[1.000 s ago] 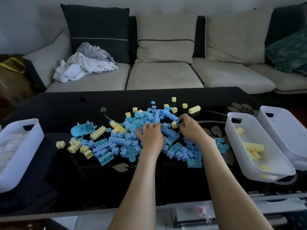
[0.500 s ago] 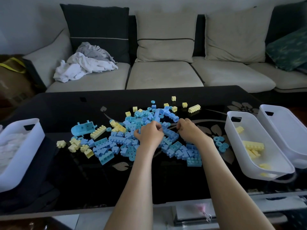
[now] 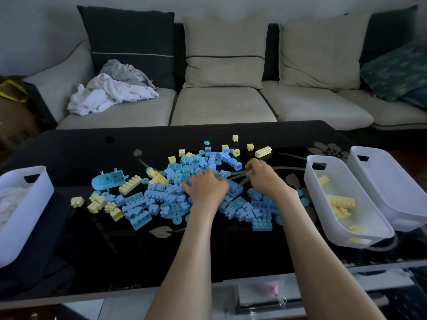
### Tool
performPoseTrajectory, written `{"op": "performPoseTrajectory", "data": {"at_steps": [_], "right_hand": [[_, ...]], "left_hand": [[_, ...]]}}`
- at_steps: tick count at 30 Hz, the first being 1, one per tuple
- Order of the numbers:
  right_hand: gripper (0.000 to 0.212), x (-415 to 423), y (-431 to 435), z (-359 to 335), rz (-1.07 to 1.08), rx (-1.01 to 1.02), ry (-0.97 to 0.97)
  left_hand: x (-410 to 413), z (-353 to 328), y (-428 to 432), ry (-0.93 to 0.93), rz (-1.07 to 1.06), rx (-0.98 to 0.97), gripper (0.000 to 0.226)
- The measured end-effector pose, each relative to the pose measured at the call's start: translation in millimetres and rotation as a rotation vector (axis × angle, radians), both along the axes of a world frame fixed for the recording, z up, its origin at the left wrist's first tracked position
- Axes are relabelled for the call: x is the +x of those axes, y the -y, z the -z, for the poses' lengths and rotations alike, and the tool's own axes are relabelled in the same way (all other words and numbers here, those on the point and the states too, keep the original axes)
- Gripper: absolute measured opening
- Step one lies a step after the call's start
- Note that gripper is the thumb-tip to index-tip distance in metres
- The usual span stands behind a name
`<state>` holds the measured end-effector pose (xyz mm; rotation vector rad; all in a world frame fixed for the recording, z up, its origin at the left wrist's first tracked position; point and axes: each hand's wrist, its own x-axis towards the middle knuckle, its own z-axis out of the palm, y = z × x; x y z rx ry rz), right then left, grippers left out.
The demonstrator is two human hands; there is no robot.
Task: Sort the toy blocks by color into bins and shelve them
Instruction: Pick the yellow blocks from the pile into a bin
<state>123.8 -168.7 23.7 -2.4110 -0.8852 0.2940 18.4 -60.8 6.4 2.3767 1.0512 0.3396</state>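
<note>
Upper frame: beige sofa (image 3: 221, 105) bearing a dark cushion (image 3: 129, 35) at upper left, two beige cushions (image 3: 225, 54) at centre and a green patterned cushion (image 3: 397, 70) at far right. Crumpled white and grey clothes (image 3: 111, 93) lie on its left seat. Centre: black glass table (image 3: 161, 250) with floral motifs. Left edge: brown bag (image 3: 13, 105) with a yellow handle.

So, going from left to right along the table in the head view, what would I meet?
Left bin → blue boat-shaped piece → left hand → right hand → bin with yellow blocks → far-right bin.
</note>
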Motion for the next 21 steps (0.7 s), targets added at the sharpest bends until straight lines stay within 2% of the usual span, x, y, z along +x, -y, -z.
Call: {"op": "performPoseTrajectory", "data": {"at_steps": [2, 7, 13, 18, 21], "right_hand": [[0.031, 0.2, 1.5, 0.0, -0.009, -0.032, 0.022], [0.025, -0.1, 3.1, -0.4, 0.052, -0.009, -0.013], [0.016, -4.5, 2.9, -6.4, 0.017, -0.015, -0.072], [0.02, -8.4, 1.8, -9.4, -0.011, -0.007, -0.075], [0.023, -10.4, -1.3, -12.9, -0.017, 0.02, -0.076]], "left_hand": [[-0.5, -4.8, 3.0, 0.022, -0.028, 0.016, 0.022], [-4.3, -11.9, 4.6, -0.233, 0.008, 0.078, 0.035], [-5.2, -9.5, -1.9, -0.284, 0.069, 0.131, 0.023], [-5.2, -8.3, -6.4, -0.368, 0.037, 0.102, 0.046], [-3.8, -6.5, -5.8, -0.365, 0.028, 0.122, 0.048]]}}
